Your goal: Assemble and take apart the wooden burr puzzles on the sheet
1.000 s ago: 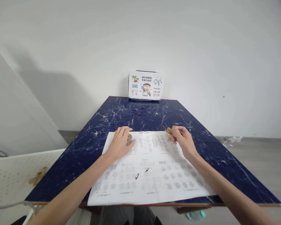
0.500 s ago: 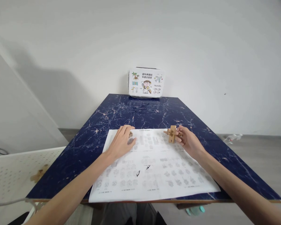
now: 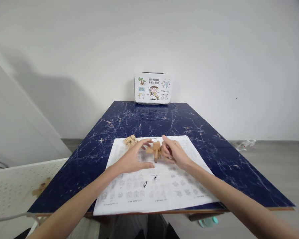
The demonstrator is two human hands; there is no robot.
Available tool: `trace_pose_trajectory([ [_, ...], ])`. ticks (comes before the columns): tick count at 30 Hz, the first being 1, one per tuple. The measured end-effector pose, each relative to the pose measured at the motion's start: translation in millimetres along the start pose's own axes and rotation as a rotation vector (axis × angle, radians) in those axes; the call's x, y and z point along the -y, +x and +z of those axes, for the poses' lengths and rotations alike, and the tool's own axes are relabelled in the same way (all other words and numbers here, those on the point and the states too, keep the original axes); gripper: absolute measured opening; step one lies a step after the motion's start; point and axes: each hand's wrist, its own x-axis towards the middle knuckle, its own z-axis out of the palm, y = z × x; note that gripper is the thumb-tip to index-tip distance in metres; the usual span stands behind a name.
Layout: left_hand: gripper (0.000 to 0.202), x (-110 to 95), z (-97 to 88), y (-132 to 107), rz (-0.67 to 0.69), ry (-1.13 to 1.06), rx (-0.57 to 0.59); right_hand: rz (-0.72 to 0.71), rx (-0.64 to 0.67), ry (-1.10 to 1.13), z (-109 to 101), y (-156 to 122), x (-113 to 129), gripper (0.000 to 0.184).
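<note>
A small wooden interlocking puzzle piece [image 3: 155,149] sits between my two hands over a white printed instruction sheet [image 3: 159,186]. My right hand [image 3: 173,153] grips the piece from the right with curled fingers. My left hand [image 3: 134,158] is beside it on the left, fingers spread and reaching toward it, just touching or nearly so. Several loose wooden blocks [image 3: 130,140] lie at the sheet's top left corner, clear of both hands.
The sheet lies on a dark blue marbled table [image 3: 109,129]. A white illustrated box [image 3: 153,88] stands at the far edge against the wall. A white perforated surface [image 3: 12,186] with a wooden piece [image 3: 41,188] is at the left.
My right hand brought the wooden piece leftward to the sheet's middle. My left hand left the loose blocks it covered and moved right to meet it.
</note>
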Motion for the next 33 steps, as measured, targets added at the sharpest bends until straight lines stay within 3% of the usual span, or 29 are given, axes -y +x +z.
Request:
trace_pose_trajectory([
  [7, 0.087, 5, -2.7, 3, 0.005, -0.116, 0.014, -0.051, 0.188, -0.013, 13, 16, -16, 0.064],
  [15, 0.083, 6, -3.4, 4, -0.040, -0.075, -0.125, -0.157, 0.071, -0.043, 0, 17, -19, 0.034],
  [19, 0.085, 6, -2.7, 5, -0.028, -0.021, -0.156, -0.187, 0.012, -0.254, -5, 14, -13, 0.025],
  [24, 0.084, 4, -2.1, 4, 0.000, 0.074, -0.137, -0.223, 0.113, -0.636, -9, 14, -11, 0.029],
  [30, 0.086, 6, -0.5, 5, -0.003, 0.162, -0.125, -0.058, 0.281, -0.426, -16, 18, -11, 0.039],
  [33, 0.085, 6, 0.1, 6, -0.014, 0.149, -0.126, -0.046, 0.293, -0.344, -18, 19, -12, 0.038],
])
